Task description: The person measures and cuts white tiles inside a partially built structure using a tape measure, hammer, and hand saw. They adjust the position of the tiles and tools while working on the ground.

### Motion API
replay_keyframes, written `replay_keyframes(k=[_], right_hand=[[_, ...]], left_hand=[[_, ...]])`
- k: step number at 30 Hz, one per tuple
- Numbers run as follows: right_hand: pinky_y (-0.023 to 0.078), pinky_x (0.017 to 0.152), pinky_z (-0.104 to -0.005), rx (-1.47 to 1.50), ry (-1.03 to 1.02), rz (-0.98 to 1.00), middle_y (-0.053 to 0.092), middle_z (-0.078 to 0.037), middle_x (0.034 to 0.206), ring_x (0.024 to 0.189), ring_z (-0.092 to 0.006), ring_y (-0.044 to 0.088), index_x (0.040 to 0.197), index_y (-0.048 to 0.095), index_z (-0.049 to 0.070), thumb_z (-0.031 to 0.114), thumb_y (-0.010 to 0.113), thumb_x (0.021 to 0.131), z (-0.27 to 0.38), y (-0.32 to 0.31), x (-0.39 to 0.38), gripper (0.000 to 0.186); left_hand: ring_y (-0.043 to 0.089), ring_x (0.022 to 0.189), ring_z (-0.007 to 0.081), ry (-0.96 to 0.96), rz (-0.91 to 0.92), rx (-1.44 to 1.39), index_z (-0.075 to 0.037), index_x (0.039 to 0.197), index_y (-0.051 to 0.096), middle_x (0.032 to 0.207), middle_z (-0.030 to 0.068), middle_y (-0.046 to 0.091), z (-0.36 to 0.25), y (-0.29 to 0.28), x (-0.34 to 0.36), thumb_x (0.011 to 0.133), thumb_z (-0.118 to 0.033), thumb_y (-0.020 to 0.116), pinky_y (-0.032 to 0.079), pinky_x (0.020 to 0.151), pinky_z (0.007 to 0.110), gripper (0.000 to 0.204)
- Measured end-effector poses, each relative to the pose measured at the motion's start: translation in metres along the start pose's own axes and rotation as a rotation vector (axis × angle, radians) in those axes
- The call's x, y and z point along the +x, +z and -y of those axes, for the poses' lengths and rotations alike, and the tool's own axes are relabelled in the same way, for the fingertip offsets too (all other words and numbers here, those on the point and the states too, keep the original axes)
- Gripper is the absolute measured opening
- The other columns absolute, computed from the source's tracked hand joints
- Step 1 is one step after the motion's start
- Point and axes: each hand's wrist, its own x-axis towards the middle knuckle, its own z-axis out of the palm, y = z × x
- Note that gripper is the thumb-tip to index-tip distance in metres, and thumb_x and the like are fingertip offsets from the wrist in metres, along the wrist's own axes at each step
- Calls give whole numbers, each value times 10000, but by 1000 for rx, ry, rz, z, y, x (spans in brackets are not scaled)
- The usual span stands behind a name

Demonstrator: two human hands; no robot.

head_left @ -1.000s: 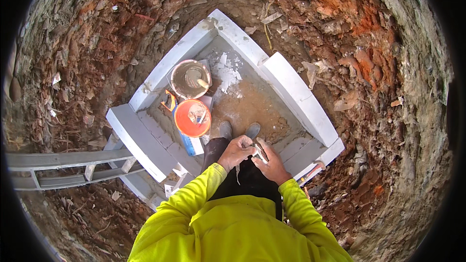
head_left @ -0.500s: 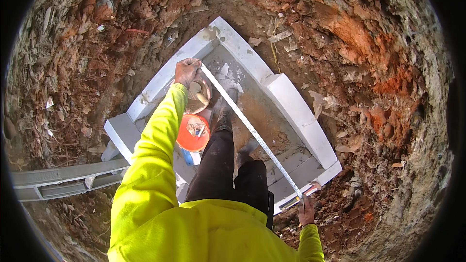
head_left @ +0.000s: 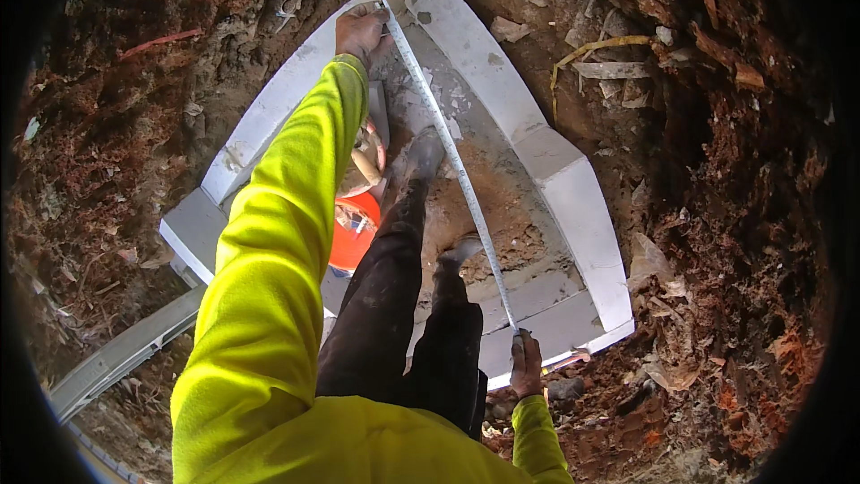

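Note:
A white tape measure blade (head_left: 454, 161) stretches diagonally across an enclosure of pale blocks (head_left: 479, 54). At the far corner my left hand (head_left: 358, 31) pinches the blade's end against the inner edge of the blocks. My right hand (head_left: 526, 360) is closed on the other end at the near right, where a small dark case is partly hidden by my fingers. My booted feet (head_left: 421, 154) stand inside on grey, dusty mortar. An orange bucket (head_left: 348, 242) and a bucket with a wooden-handled tool (head_left: 365, 159) are partly behind my left arm.
Rough earth walls (head_left: 717, 197) with loose debris surround the blocks. A metal ladder (head_left: 125, 350) reaches in from the lower left. A yellow strip (head_left: 598, 47) lies on the soil at the upper right, and a red strip (head_left: 161, 40) at the upper left.
My hands have parted from near my body and drawn out the tape. My left hand has reached forward to the far corner; my right hand has dropped back. My left foot has stepped forward.

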Motion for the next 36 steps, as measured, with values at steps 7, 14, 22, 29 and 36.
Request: replay_keyframes(k=[7, 14, 22, 29, 36], right_hand=[[428, 597, -315, 175, 153, 1, 486, -85, 878, 668, -153, 479, 1297, 521, -44, 166, 486, 1015, 39, 7, 47, 354], [417, 563, -315, 176, 16, -49, 494, -90, 868, 649, -148, 473, 1302, 519, -42, 164, 484, 1010, 75, 30, 98, 360], [419, 573, -317, 116, -11, -59, 489, -87, 856, 660, -140, 477, 1333, 507, -40, 165, 479, 1007, 88, 44, 159, 386], [458, 796, -403, 118, 71, -23, 557, -170, 967, 879, -302, 544, 1338, 513, -10, 182, 483, 1000, 105, 20, 161, 390], [460, 766, -377, 175, 164, -67, 554, -155, 946, 843, -261, 547, 1323, 532, -16, 175, 484, 1003, 81, 10, 154, 376]], left_hand=[[687, 813, 180, 63, 3, 24, -6, 1089, 660, 943, 79, 703, 7, 11, 34, 863, -102, 679, 601, 666, 310, 247], [669, 669, 183, -68, 103, -53, 20, 881, 696, 808, 105, 685, 32, 46, 31, 839, -73, 671, 616, 573, 308, 105], [698, 614, 247, 18, -37, 69, 100, 872, 688, 798, 167, 702, 46, 58, 70, 797, -62, 678, 603, 492, 337, 179], [700, 728, 218, -43, -30, 117, 43, 954, 671, 835, 122, 687, 54, 66, 71, 841, -83, 657, 619, 612, 326, 169], [683, 680, 221, -86, 33, 62, 7, 909, 688, 813, 103, 687, 72, 77, 48, 804, -84, 666, 604, 601, 362, 141]])
